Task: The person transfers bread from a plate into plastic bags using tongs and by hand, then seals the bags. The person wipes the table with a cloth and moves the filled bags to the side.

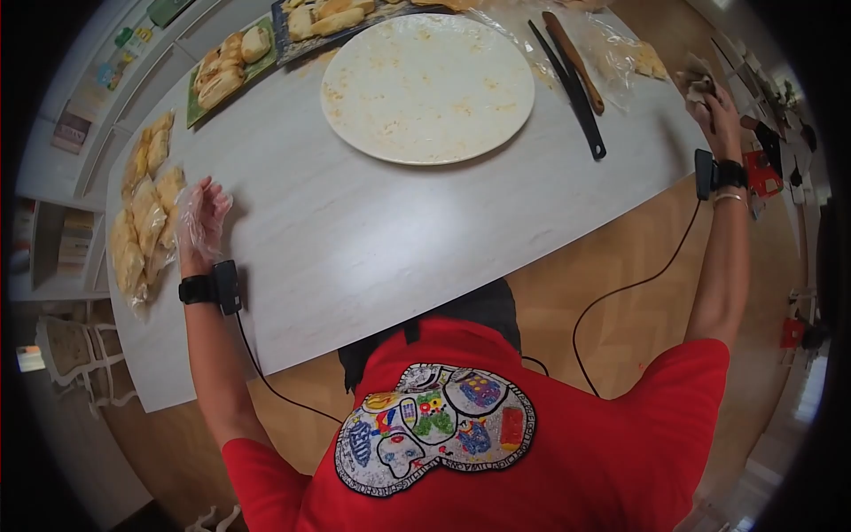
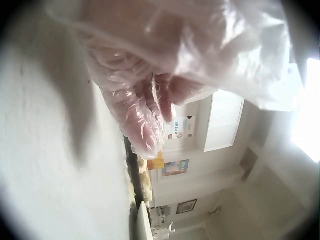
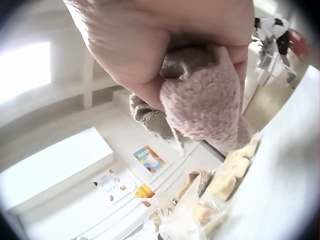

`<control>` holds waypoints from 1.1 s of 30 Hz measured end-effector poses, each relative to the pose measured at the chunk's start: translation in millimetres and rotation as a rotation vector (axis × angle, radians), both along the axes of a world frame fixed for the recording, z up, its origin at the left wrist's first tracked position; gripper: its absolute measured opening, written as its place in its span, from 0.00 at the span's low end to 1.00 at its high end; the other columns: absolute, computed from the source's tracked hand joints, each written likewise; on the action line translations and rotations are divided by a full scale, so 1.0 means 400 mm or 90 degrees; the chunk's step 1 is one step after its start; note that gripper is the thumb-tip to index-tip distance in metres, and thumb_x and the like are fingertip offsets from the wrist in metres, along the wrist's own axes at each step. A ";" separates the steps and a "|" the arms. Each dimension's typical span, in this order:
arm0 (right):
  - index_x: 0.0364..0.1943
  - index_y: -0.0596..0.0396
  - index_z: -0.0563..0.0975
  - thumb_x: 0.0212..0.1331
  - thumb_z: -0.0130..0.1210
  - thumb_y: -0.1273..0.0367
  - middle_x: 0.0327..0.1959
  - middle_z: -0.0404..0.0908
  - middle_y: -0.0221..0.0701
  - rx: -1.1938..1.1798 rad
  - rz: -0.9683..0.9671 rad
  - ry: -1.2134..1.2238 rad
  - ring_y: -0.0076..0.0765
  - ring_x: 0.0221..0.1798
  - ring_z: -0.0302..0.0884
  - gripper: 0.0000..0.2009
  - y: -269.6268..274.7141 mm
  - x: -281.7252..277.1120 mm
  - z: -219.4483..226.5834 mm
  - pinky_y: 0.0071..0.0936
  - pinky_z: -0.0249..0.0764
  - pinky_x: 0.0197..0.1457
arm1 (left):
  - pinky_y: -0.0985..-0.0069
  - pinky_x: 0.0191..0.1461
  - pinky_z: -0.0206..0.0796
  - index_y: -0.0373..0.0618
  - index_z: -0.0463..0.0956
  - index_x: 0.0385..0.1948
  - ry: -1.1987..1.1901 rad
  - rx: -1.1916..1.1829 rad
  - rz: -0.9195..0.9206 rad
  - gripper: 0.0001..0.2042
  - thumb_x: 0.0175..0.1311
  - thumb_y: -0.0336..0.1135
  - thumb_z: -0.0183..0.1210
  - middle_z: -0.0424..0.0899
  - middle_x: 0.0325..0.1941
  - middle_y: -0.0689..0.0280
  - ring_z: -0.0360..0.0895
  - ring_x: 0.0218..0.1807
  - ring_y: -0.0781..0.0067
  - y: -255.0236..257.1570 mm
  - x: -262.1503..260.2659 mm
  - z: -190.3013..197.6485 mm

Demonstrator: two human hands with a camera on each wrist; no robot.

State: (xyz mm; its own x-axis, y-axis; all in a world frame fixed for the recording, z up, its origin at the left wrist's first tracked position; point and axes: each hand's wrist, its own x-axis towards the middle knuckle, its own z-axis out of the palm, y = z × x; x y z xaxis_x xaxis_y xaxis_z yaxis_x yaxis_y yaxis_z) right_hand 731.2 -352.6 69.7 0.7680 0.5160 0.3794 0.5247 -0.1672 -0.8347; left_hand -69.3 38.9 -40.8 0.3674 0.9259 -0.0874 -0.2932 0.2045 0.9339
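Note:
My left hand [image 1: 205, 215] wears a clear plastic glove and hovers by the table's left side, its fingers loosely bent and holding nothing. Close beside it lie several bagged bread pieces [image 1: 146, 217]. In the left wrist view the glove [image 2: 135, 110] wrinkles over the fingers and hangs loose at the cuff. At the table's far right, my bare right hand [image 1: 722, 120] grips a bunched cloth [image 3: 205, 100], fuzzy pink on one face and grey-brown on another. Between the hands sits a large white oval plate [image 1: 425, 97] with crumbs and smears on it.
Black tongs [image 1: 572, 93] and a brown wooden utensil [image 1: 574, 62] lie right of the plate, near clear plastic bags [image 1: 612, 62]. A green tray [image 1: 197, 111] and a dark tray [image 1: 284, 49] hold bread at the back left. Cables [image 1: 620, 288] run from both wrist cameras.

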 end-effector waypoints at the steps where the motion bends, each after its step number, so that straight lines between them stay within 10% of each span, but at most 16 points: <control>1: 0.58 0.59 0.73 0.63 0.52 0.71 0.51 0.78 0.31 -0.019 0.028 -0.045 0.24 0.52 0.75 0.18 0.002 -0.037 0.028 0.20 0.69 0.57 | 0.73 0.47 0.76 0.34 0.71 0.52 -0.008 0.030 -0.021 0.16 0.70 0.37 0.54 0.80 0.43 0.58 0.79 0.42 0.67 0.001 -0.023 0.013; 9: 0.60 0.57 0.71 0.57 0.47 0.81 0.50 0.77 0.34 -0.208 0.400 0.039 0.30 0.49 0.78 0.23 0.011 -0.603 0.025 0.20 0.75 0.42 | 0.73 0.47 0.76 0.33 0.71 0.54 0.039 0.125 0.060 0.18 0.71 0.38 0.53 0.81 0.44 0.58 0.81 0.41 0.68 -0.061 -0.146 0.099; 12: 0.53 0.55 0.76 0.46 0.50 0.85 0.59 0.72 0.43 -0.322 0.499 -0.341 0.51 0.61 0.70 0.25 0.039 -0.834 -0.005 0.35 0.67 0.64 | 0.72 0.46 0.77 0.32 0.72 0.54 0.031 0.129 0.064 0.18 0.71 0.38 0.53 0.82 0.44 0.57 0.81 0.41 0.67 -0.071 -0.187 0.086; 21: 0.49 0.50 0.78 0.33 0.55 0.85 0.60 0.73 0.39 -0.398 0.607 -0.523 0.54 0.49 0.73 0.30 0.138 -1.051 -0.109 0.41 0.75 0.51 | 0.72 0.43 0.78 0.30 0.72 0.53 -0.083 0.196 0.096 0.17 0.72 0.36 0.51 0.82 0.43 0.55 0.82 0.39 0.66 -0.078 -0.201 0.070; 33: 0.56 0.46 0.76 0.52 0.55 0.75 0.48 0.77 0.44 -0.183 0.562 -0.603 0.54 0.47 0.75 0.23 0.786 -1.421 -0.191 0.41 0.75 0.50 | 0.74 0.42 0.75 0.31 0.73 0.52 -0.089 0.167 0.064 0.17 0.72 0.37 0.51 0.81 0.43 0.57 0.80 0.39 0.67 -0.091 -0.200 0.049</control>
State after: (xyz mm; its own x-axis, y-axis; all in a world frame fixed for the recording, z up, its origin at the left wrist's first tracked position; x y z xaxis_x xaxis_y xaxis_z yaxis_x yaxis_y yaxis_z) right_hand 162.8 -38.0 -6.8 -0.3639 0.8534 0.3731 0.9035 0.4208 -0.0811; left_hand -149.5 2.6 -21.1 0.2639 0.9426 0.2047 -0.4286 -0.0755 0.9003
